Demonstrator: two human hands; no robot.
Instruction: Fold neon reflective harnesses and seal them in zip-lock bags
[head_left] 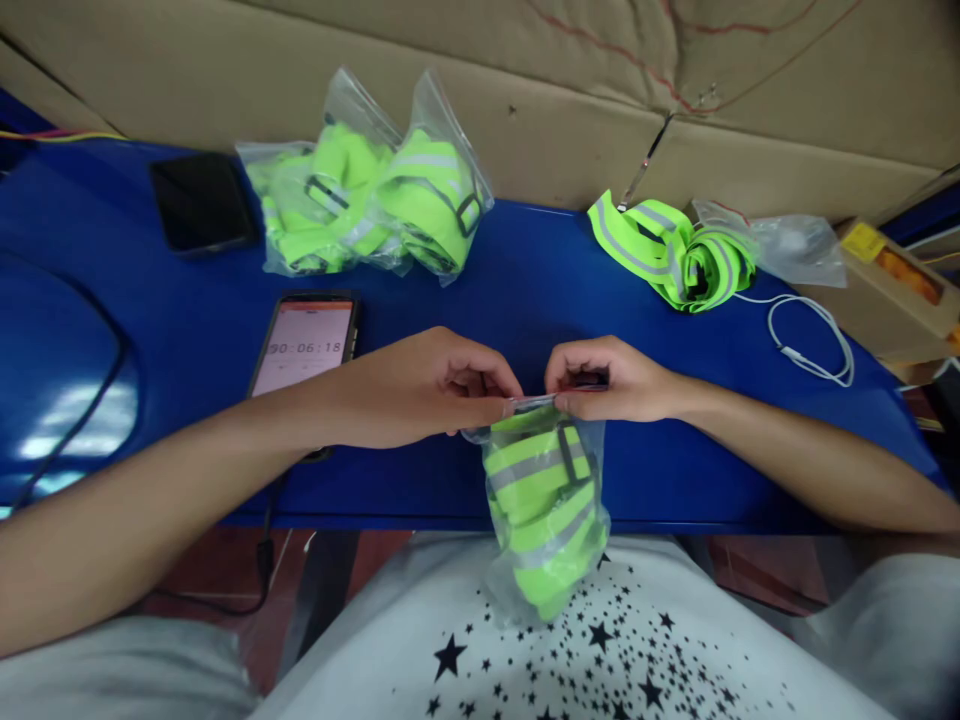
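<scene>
A clear plastic bag (551,500) with a folded neon-yellow reflective strap inside hangs at the table's front edge, over my lap. My left hand (457,385) pinches the left side of the bag's top edge between thumb and fingers. On the right side of the same edge, my right hand (600,380) grips with its thumb and curled fingers. Through the plastic a dark buckle and grey reflective stripes show. Both hands are close together, just above the blue tabletop.
Several bagged yellow straps (337,200) lie at the back left, beside a black square object (201,203). A phone (307,340) showing a timer is near my left forearm. Loose straps (675,255), a white cable (814,345) and a cardboard box (885,300) are to the right.
</scene>
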